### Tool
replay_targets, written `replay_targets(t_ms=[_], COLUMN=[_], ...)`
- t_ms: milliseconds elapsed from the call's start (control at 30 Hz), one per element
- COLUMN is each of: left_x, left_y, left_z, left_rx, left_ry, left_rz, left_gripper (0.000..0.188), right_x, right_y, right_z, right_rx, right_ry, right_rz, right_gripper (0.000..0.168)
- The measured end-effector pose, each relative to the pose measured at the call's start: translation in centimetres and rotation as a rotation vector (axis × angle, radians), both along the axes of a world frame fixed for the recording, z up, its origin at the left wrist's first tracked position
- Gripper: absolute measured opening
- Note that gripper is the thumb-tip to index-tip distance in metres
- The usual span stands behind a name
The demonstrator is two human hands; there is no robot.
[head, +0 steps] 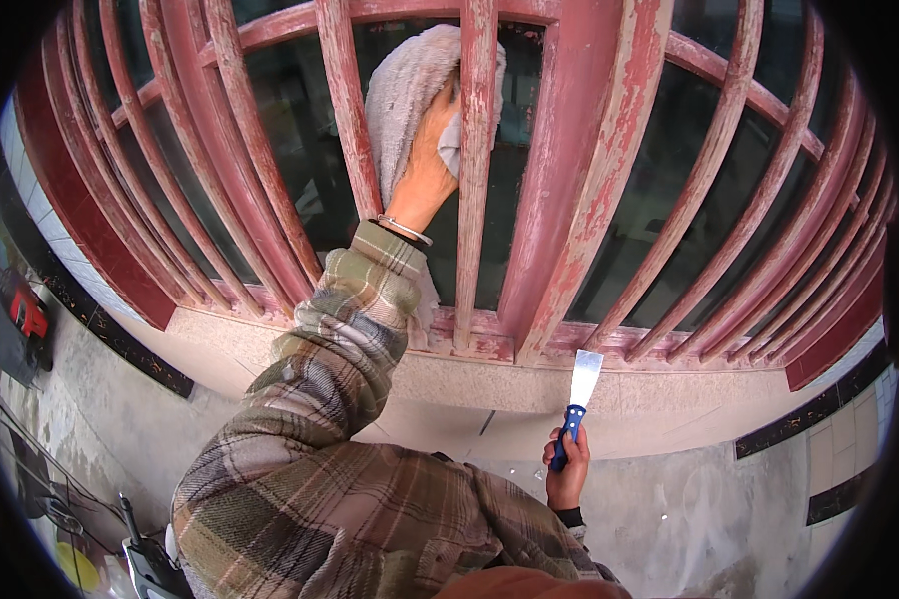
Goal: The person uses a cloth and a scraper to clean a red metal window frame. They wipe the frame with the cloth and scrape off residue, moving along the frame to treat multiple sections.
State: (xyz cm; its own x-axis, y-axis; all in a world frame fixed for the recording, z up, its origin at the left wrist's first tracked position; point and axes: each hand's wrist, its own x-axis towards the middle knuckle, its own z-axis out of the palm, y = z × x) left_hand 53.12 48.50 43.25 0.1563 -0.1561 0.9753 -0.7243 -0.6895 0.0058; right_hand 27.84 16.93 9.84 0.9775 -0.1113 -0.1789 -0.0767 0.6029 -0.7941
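My left hand [428, 161] reaches between the worn red wooden window bars [479, 187] and presses a light grey towel [412, 82] against the dark glass pane [528, 127]. One bar passes in front of the fingertips, partly hiding them. A metal bangle [404, 229] circles that wrist. Lower down, my right hand [567, 479] grips the blue handle of a putty knife [586, 378], its steel blade pointing up towards the window's bottom rail. The blade appears in front of the pale stone sill [487, 380]; whether it touches cannot be told.
Flaking red paint covers the thick wooden post [599, 180] right of the towel. Grey concrete floor [667, 509] lies below, with small white bits on it. At the lower left are a black-and-white device [150, 558], cables and a red object [30, 313].
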Motion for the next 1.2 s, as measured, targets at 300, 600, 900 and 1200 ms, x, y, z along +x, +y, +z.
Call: replay_targets(t_ms=[300,600,900,1200], left_x=[-0.6,-4.8,-9.2,-10.7], left_y=[0.1,4.7,2.6,1.6], left_z=[-12.0,-29.3,-29.1,-29.8], left_rx=[-0.683,0.522,0.671,0.647], left_ry=[1.047,0.827,0.815,0.775], left_rz=[-1.157,0.116,0.459,0.541], left_gripper=[0.049,0.052,0.039,0.026], right_x=[1.4,1.9,1.2,0.6], right_y=[2.4,1.5,1.1,0.5], right_z=[-0.6,-0.8,-1.2,-0.1], right_rx=[-0.003,0.009,-0.023,-0.078], right_ry=[-0.032,-0.005,-0.003,-0.069], right_rz=[0.175,0.114,0.107,0.042], right_gripper=[0.03,0.034,0.037,0.036])
